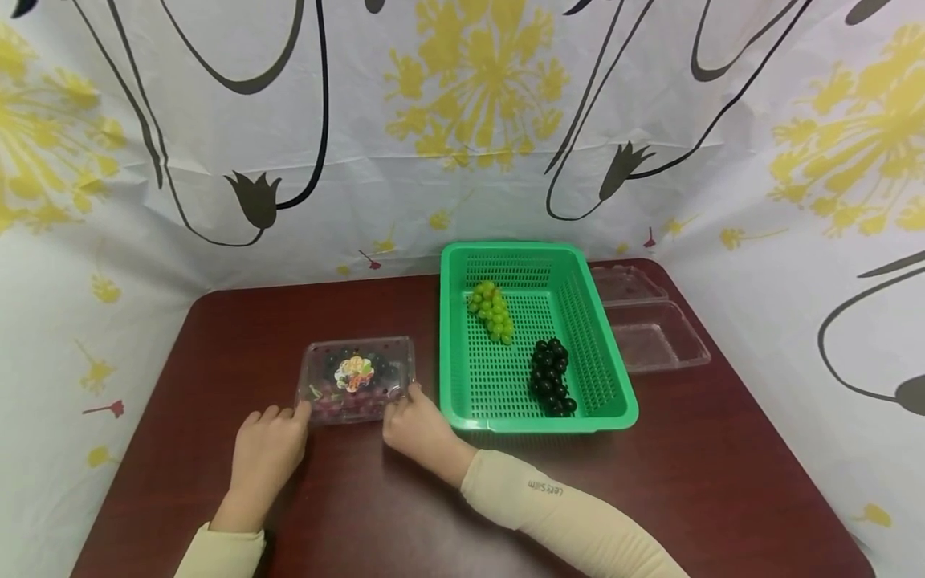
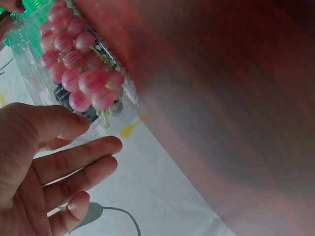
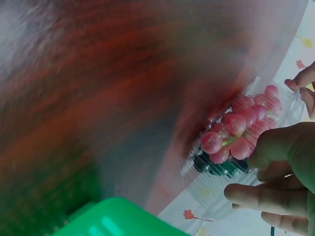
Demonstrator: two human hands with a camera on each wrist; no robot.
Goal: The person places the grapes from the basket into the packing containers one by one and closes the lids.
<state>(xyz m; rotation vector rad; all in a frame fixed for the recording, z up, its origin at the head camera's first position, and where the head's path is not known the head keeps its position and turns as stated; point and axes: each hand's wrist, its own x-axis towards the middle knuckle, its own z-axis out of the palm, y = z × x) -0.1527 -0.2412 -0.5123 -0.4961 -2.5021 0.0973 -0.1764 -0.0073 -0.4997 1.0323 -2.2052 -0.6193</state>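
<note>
A clear plastic fruit box (image 1: 383, 360) with a closed lid and a round fruit sticker (image 1: 354, 373) lies on the table's left half. Through its walls show pink-red grapes (image 2: 74, 59) along the near side and dark grapes (image 3: 226, 167) beside them. My left hand (image 1: 270, 445) pinches the box's near left corner between thumb and forefinger, the other fingers loosely spread in the left wrist view. At the near right corner, my right hand (image 1: 422, 429) grips the edge with thumb and fingers.
Right of the box stands a green plastic basket (image 1: 610, 361) with a bunch of green grapes (image 1: 491, 311) and a bunch of black grapes (image 1: 551, 377). Beyond it lies an opened clear box (image 1: 686, 365). A patterned white cloth (image 1: 376, 201) hangs behind the dark red table (image 1: 238, 337).
</note>
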